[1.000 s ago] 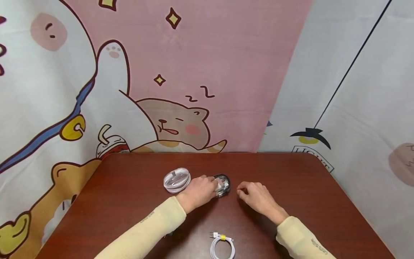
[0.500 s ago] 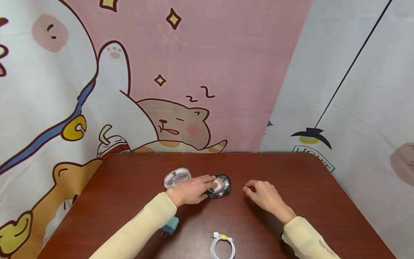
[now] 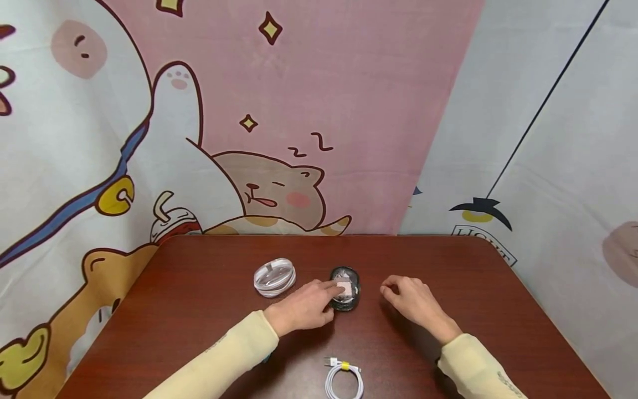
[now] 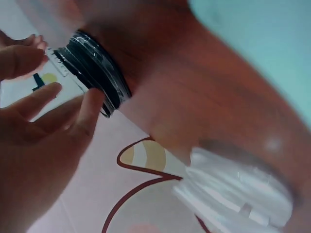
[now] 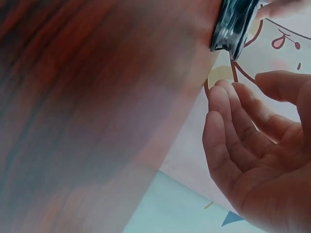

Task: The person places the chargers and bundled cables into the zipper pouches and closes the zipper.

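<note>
A black coiled cable (image 3: 351, 305) in clear wrapping, with a pale label, lies near the middle of the table. My left hand (image 3: 301, 306) reaches it from the left, its extended fingers touching the label and near edge. In the left wrist view, fingertips rest along the side of the black coil (image 4: 97, 63). My right hand (image 3: 415, 300) hovers to the right, apart from the coil, fingers loosely curled and holding nothing. In the right wrist view, the black coil (image 5: 232, 29) shows above that hand's fingertips. A white coiled cable (image 3: 274, 280) in clear wrapping lies beyond my left wrist.
On the dark red table (image 3: 463, 277), a white USB cable (image 3: 360, 382) with a yellow tie (image 3: 345, 366) lies near the front. A blue-green plug (image 3: 267, 358) is mostly hidden under my left sleeve. A patterned cloth (image 3: 359, 138) hangs behind the table.
The black coil has turned on the table and shifted slightly right under my left fingers. My right hand has drawn a little to the right, away from it.
</note>
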`<state>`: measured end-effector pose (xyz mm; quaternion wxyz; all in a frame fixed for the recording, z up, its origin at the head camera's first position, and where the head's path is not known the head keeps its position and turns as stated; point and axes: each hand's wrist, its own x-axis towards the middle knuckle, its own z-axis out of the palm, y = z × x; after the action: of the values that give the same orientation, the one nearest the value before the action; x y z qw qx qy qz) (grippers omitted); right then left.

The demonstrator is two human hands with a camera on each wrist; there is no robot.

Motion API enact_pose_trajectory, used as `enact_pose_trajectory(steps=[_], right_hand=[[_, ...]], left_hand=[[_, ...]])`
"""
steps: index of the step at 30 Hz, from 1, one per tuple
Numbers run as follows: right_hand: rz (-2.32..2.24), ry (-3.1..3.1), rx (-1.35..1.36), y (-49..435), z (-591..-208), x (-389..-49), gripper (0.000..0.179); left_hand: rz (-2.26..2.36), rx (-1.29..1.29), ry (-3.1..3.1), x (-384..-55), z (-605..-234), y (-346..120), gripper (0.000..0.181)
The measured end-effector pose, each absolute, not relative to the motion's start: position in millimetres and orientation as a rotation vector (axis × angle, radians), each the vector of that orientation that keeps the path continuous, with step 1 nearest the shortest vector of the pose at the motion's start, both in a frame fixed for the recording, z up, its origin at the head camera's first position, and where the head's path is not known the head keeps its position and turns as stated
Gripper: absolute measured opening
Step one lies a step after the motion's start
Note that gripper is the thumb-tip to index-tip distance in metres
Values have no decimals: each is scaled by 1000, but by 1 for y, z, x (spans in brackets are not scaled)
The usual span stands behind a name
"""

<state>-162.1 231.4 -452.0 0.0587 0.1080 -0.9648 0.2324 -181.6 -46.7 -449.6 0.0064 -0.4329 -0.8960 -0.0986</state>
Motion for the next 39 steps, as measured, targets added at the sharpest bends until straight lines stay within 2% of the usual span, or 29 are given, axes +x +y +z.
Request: enact_pose_trajectory(steps=[5, 9, 14, 23, 31, 34, 39], right_hand=[[692, -2910, 322, 235, -451, -164, 11], [664, -2890, 321, 230, -452, -165, 11], [593, -2840, 364, 204, -451, -170, 13], [348, -2780, 540, 154, -451, -175, 33], [139, -2803, 506, 132, -459, -179, 47], [112, -2808, 496, 129, -460, -180, 48], [137, -2809, 510, 129, -461, -181, 40]], left_hand=[[-607, -1472, -2914, -174, -446, -47, 53], [-619, -1478, -2887, -171, -445, -54, 53], [-593, -1277, -2837, -171, -435, -75, 51], [-566, -1014, -2787, -171, -423, -111, 54], [-610, -774, -2763, -168, -427, -131, 60], [-623, -699, -2760, -166, -429, -139, 59], [-636, -584, -2773, -165, -431, -156, 59]])
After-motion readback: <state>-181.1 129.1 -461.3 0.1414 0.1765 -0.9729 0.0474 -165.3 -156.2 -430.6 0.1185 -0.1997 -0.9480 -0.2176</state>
